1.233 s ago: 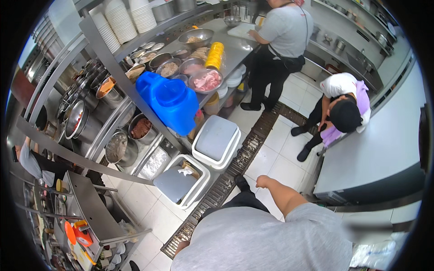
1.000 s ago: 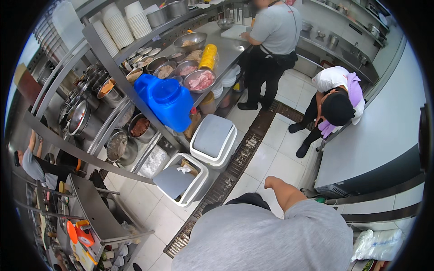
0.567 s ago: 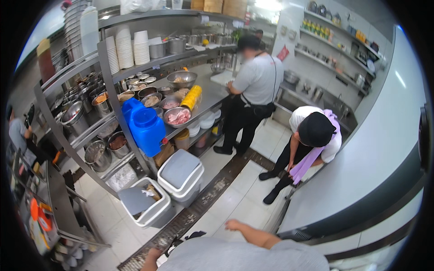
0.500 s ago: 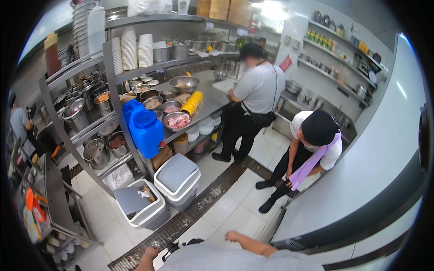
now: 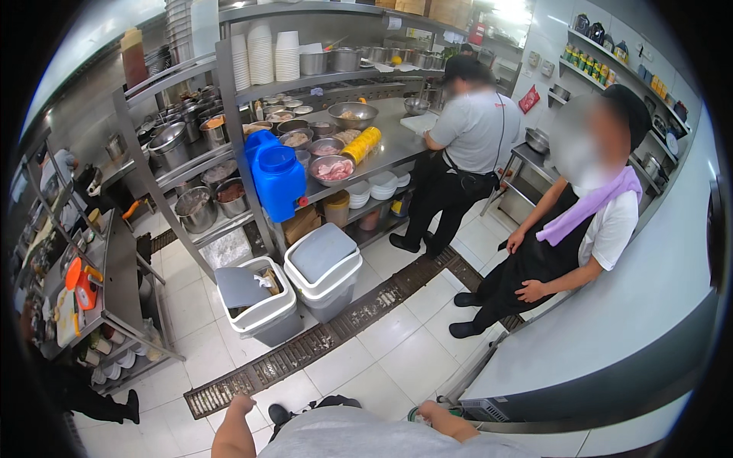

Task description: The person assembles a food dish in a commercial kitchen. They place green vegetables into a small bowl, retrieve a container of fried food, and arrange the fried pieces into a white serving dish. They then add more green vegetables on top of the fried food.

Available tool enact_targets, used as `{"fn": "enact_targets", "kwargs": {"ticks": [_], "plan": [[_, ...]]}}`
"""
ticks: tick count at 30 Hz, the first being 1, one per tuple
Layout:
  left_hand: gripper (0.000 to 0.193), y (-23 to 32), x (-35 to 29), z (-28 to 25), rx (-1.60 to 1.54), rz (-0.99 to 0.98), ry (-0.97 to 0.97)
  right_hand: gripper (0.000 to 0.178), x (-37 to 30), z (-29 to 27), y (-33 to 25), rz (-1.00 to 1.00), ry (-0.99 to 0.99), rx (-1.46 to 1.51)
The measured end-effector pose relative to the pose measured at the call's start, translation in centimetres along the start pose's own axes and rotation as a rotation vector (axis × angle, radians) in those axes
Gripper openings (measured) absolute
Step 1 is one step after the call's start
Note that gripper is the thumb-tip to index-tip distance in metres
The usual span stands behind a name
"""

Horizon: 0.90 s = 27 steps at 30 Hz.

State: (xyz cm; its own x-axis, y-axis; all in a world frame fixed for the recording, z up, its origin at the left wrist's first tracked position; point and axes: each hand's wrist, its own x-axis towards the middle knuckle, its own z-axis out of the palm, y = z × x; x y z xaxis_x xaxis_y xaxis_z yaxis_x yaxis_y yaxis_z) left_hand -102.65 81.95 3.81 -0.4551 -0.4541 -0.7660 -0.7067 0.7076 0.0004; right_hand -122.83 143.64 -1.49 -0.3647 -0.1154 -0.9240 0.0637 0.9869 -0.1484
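Note:
My left hand (image 5: 242, 403) hangs low in front of me, its fingers curled in, with nothing seen in it. It is over the floor beside the drain grate (image 5: 229, 393). At my other side, my right hand (image 5: 432, 413) is also loosely closed, close to a green-edged thing (image 5: 414, 414) that is mostly hidden. I cannot make out whether the two touch. Between my hands are my grey shirt (image 5: 359, 435) and a dark shoe (image 5: 279, 414).
Two grey-and-white bins (image 5: 324, 256) stand by a steel counter (image 5: 389, 141) holding bowls of meat and a blue jug (image 5: 272, 175). One person (image 5: 473, 122) works there; another, with a purple towel (image 5: 592, 202), stands at right beside a pale cabinet (image 5: 611, 336). An orange scale (image 5: 80, 282) sits at left.
The person with the purple towel has straightened up from a bent posture. My view has shifted, so the bins and counter appear farther right. A dark-clothed leg now shows at lower left.

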Motion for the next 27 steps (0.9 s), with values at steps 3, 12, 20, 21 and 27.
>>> {"fn": "enact_targets", "kwargs": {"ticks": [3,12,20,21,27], "plan": [[0.04,0.2,-1.2,2.8,-0.36,-0.107,-0.133,0.03,0.1,-1.1,-3.1,-0.193,0.034,-0.229],[0.045,-13.7,-7.2,5.2,-0.824,-0.12,0.033,0.03,1.1,1.6,-22.6,-0.343,0.154,-0.5],[0.037,-29.6,-13.1,14.0,-0.878,-0.229,0.041,0.029,0.8,12.6,-33.7,-0.809,0.462,-0.636],[0.037,-31.6,-14.7,15.8,-0.843,-0.264,0.027,0.031,-0.8,13.7,-36.3,-0.726,0.342,-0.591],[0.037,-32.3,-13.5,19.3,-0.633,-0.144,-0.128,0.034,1.5,14.8,-29.9,-0.531,0.24,-0.745]]}}
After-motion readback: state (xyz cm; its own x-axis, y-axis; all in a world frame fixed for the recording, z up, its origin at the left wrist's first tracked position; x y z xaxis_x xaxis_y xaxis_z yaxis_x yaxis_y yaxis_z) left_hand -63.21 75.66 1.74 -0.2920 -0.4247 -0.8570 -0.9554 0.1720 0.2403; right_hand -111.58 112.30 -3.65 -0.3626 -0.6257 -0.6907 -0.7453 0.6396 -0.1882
